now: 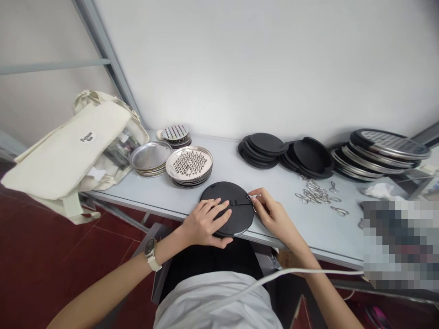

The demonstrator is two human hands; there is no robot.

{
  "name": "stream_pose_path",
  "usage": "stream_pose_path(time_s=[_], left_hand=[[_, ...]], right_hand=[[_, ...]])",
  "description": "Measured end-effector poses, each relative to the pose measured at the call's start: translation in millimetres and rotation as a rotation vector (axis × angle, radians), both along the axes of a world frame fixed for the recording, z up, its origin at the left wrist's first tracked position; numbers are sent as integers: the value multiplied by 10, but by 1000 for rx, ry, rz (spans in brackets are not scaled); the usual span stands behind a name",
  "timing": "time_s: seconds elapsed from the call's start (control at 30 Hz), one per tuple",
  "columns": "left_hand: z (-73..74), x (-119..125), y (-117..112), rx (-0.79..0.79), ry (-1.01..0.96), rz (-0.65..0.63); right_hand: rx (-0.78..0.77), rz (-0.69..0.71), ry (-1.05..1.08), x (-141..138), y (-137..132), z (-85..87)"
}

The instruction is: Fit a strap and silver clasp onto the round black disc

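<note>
A black round cover (240, 219) lies near the front edge of the table. My left hand (207, 224) rests across it, fingers spread over the top and thumb at the near rim, gripping it. At the cover's right rim, my right hand (269, 210) pinches a small metal clip (249, 197) between thumb and index finger. Part of the clip is hidden by the fingertips. Several loose metal clips (313, 193) are scattered to the right of that hand. Beyond the cover, to the left, stands a stack of round metal grater plates (189, 163).
Plain metal discs (151, 156) and smaller grater discs (175, 132) stand back left, beside a cream bag (72, 141). Black discs (264, 144), black round trays (313, 155) and assembled metal-and-black rounds (384, 148) line the wall. A white cable (274, 275) crosses before me.
</note>
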State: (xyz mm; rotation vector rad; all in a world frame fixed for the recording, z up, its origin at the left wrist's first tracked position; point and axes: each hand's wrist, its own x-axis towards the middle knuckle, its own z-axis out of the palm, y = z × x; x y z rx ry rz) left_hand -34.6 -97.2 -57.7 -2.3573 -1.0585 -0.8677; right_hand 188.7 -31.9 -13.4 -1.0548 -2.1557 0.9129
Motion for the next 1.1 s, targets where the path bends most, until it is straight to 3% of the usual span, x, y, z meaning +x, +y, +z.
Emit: stream_pose_path(time_s=[0.6,0.77,0.93,1.1], left_hand=[[112,-53,0,-12,157,-47],[330,-107,53,-148,281,-108],[611,-226,372,-86,422,-360],[837,-167,728,-98,459,-349]], right_hand=[[-46,5,56,70,-13,-40],[-49,-7,65,71,1,-62],[-67,3,73,64,18,-83],[-77,-4,71,60,35,-106]])
